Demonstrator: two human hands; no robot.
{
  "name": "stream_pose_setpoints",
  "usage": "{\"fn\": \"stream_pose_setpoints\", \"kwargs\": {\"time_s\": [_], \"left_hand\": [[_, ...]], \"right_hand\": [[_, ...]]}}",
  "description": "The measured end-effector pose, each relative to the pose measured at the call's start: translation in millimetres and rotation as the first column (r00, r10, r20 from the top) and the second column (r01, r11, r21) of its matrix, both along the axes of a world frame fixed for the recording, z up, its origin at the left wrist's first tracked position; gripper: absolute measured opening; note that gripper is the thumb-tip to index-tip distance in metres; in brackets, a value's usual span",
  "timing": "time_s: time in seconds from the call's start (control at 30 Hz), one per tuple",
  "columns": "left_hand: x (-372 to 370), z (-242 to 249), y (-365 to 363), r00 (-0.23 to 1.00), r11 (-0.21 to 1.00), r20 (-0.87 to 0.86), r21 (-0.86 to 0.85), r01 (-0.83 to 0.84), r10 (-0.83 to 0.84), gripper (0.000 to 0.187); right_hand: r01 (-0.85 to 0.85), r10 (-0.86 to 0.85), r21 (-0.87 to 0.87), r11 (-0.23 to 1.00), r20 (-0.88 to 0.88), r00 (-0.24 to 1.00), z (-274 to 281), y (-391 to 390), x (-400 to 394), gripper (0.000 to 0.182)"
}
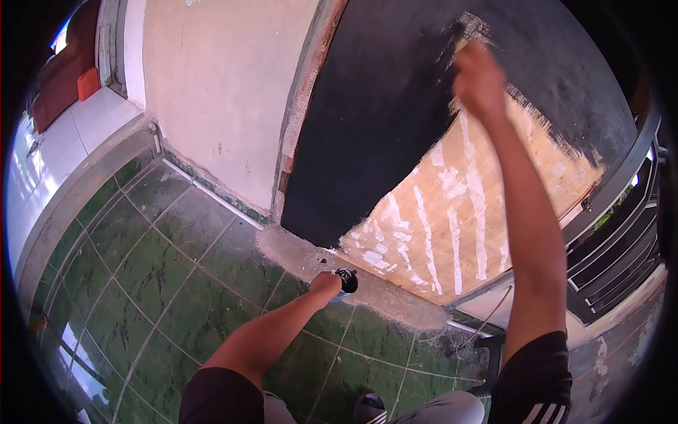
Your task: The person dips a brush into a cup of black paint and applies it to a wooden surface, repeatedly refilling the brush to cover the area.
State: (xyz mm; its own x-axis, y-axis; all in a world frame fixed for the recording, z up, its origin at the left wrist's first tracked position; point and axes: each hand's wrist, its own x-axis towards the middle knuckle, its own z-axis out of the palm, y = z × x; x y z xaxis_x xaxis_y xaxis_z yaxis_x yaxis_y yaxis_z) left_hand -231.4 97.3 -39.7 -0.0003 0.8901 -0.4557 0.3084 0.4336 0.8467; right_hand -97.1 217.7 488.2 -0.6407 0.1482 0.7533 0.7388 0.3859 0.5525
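My left hand (325, 285) is closed around a small light-blue container (346, 281) with black paint in it, held low above the concrete strip at the wall's foot. High on the right, my right hand (480, 81) is raised against a large board (402, 233), closed and blurred by motion. What it grips is hidden behind the fingers. Black paint (367, 106) covers the board's left and upper parts, with ragged, streaky edges beside the hand. The bare part is light wood with white patches and strips.
Green tiles (155, 283) cover the floor, and a white pipe (212, 203) runs along the wall base. A pale wall (226, 92) stands left of the board. At the right are dark metal bars (614, 261). A black stool-like object (491, 357) is near my right elbow.
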Motion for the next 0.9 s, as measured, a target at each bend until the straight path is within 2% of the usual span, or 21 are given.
{"fn": "stream_pose_setpoints", "kwargs": {"time_s": [0.03, 0.07, 0.1, 0.13, 0.2, 0.27, 0.33, 0.37, 0.4, 0.47, 0.57, 0.63, 0.67, 0.73, 0.77, 0.8, 0.87, 0.9], "left_hand": [[-2, 2, -1, 1.000, 1.000, 0.012, -0.009, -0.004, 0.004, 0.042], [-3, 4, -1, 1.000, 1.000, 0.013, 0.011, -0.011, 0.011, 0.042], [-2, 6, -4, 1.000, 0.999, 0.015, 0.030, -0.018, 0.017, 0.042], [-1, 8, -3, 1.000, 0.998, 0.017, 0.052, -0.027, 0.027, 0.042], [0, 11, -4, 0.999, 0.998, 0.038, 0.048, -0.038, 0.036, 0.041], [0, 16, -5, 0.998, 0.998, 0.048, 0.046, -0.033, 0.031, 0.041], [-1, 27, -10, 0.999, 0.999, 0.046, 0.047, -0.010, 0.008, 0.041], [-1, 26, -10, 0.999, 0.999, 0.046, 0.047, -0.012, 0.010, 0.041], [0, 25, -9, 0.999, 0.999, 0.046, 0.047, -0.014, 0.012, 0.041], [0, 25, -11, 0.999, 0.999, 0.049, 0.036, -0.011, 0.009, 0.041], [-5, 29, -12, 0.999, 0.999, 0.038, 0.037, -0.020, 0.018, 0.040], [-4, 14, -8, 0.999, 0.996, -0.003, 0.073, -0.048, 0.049, 0.040], [-6, 14, -9, 0.999, 0.997, 0.001, 0.068, -0.043, 0.043, 0.040], [-13, 23, -11, 0.999, 0.998, 0.008, 0.061, -0.033, 0.033, 0.041], [-12, 24, -13, 0.997, 0.996, -0.024, 0.058, -0.073, 0.074, 0.041], [-15, 24, -13, 0.997, 0.997, -0.047, 0.054, -0.053, 0.055, 0.041], [-20, 22, -12, 0.996, 0.999, -0.091, 0.046, -0.012, 0.016, 0.042], [-21, 17, -11, 0.996, 0.999, -0.094, 0.045, -0.003, 0.008, 0.042]], "right_hand": [[-0.110, 0.105, 0.018, 0.994, 0.166, 0.980, -39, 24, 5, 0.018], [-0.116, 0.144, -0.116, 0.986, 0.272, 0.952, -77, 14, -2, 0.015], [0.032, 0.055, -0.326, 0.945, 0.254, 0.966, -113, -9, -13, 0.012], [0.009, 0.128, -0.445, 0.896, 0.277, 0.952, -144, -17, -17, 0.007], [-0.032, 0.220, -0.767, 0.640, 0.143, 0.965, -189, -24, -15, 0.008], [-0.168, 0.181, -0.791, 0.588, -0.074, 0.981, -187, 0, -10, 0.011], [-0.137, 0.128, -0.518, 0.844, -0.052, 0.990, -138, 12, -14, 0.018], [-0.256, 0.181, -0.467, 0.846, -0.201, 0.963, -101, 15, -12, 0.016], [-0.410, 0.256, -0.446, 0.796, -0.365, 0.895, -70, 21, -7, 0.012], [-0.276, 0.232, -0.182, 0.944, -0.230, 0.945, -22, -6, -15, 0.009], [-0.203, 0.194, -0.028, 0.979, -0.198, 0.961, -35, -23, -27, 0.015], [-0.172, 0.166, -0.080, 0.982, -0.078, 0.983, -83, -17, -30, 0.010], [-0.104, 0.105, -0.049, 0.993, 0.018, 0.994, -119, -8, -29, 0.010], [0.001, 0.031, -0.207, 0.978, 0.155, 0.987, -205, -5, -24, 0.010], [0.028, 0.044, -0.341, 0.940, 0.200, 0.979, -243, -16, -21, 0.011], [-0.006, 0.098, -0.379, 0.926, 0.223, 0.970, -281, -22, -18, 0.010], [-0.007, 0.087, -0.627, 0.779, 0.098, 0.991, -345, -33, -13, 0.005], [-0.020, 0.082, -0.798, 0.602, 0.037, 0.996, -358, -34, -9, 0.005]]}}
